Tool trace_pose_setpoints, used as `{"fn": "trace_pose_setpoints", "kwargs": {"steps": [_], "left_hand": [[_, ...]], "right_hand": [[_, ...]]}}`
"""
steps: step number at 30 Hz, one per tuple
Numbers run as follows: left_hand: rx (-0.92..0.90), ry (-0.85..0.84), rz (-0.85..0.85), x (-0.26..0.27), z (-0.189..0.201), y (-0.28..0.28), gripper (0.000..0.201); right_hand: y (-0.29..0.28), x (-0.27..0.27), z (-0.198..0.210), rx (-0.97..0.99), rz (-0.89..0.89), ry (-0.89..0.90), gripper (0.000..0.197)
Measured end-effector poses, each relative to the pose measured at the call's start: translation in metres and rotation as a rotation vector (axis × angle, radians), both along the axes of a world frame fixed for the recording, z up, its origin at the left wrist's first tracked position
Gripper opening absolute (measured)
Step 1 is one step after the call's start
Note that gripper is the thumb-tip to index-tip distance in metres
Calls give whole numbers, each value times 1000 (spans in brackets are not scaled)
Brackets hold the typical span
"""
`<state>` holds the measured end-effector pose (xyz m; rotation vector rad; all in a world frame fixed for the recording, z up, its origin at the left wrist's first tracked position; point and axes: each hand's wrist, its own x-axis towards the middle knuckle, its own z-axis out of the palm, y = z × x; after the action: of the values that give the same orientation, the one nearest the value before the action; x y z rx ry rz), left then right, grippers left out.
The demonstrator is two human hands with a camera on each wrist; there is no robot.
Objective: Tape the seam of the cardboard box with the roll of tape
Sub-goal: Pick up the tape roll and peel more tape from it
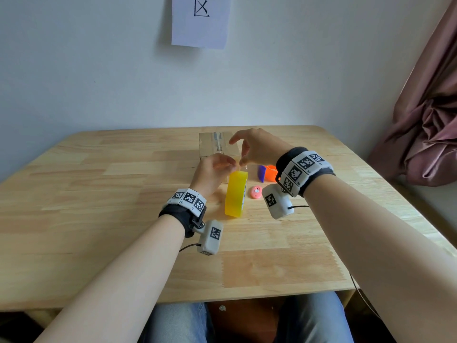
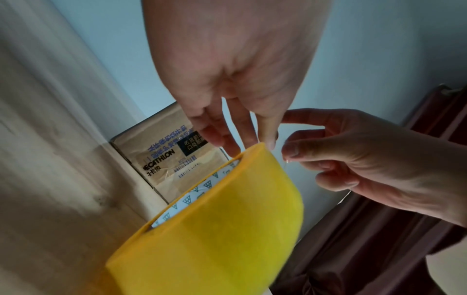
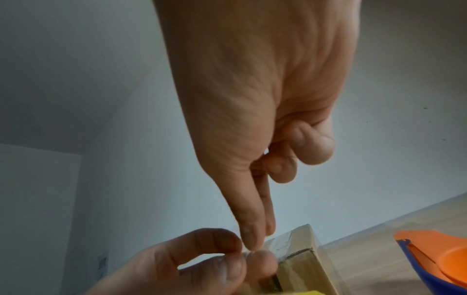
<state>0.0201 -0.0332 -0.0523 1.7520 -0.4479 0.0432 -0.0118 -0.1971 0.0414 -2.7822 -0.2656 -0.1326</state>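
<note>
A yellow roll of tape (image 1: pixel 236 194) (image 2: pixel 215 229) stands on edge on the wooden table (image 1: pixel 99 194), in front of a small cardboard box (image 1: pixel 212 144) (image 2: pixel 161 159) (image 3: pixel 300 265) with clear tape and a printed label on it. My left hand (image 1: pixel 231 165) (image 2: pixel 252 143) holds the roll at its top rim with its fingertips. My right hand (image 1: pixel 243 160) (image 2: pixel 288 155) (image 3: pixel 257 239) is just to the right of it. Its thumb and forefinger pinch the thin clear loose end of the tape, and its other fingers are curled.
An orange and blue plastic object (image 1: pixel 268 173) (image 3: pixel 434 259) lies right of the box. A small pink item (image 1: pixel 256 192) lies beside the roll. A curtain (image 1: pixel 425 120) hangs at the right. A paper sheet (image 1: pixel 201 21) is on the wall behind.
</note>
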Motion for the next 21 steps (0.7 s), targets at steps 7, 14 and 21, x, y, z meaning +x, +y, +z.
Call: {"fn": "trace_pose_setpoints", "kwargs": {"steps": [7, 14, 21], "left_hand": [[-21, 31, -58, 2, 0, -3, 12], [-20, 37, -23, 4, -1, -7, 27], [42, 34, -14, 3, 4, -7, 9]], "right_hand": [[-3, 0, 2, -2, -3, 5, 63], [-1, -1, 4, -1, -10, 23, 65], [-3, -3, 6, -45, -16, 34, 62]]}}
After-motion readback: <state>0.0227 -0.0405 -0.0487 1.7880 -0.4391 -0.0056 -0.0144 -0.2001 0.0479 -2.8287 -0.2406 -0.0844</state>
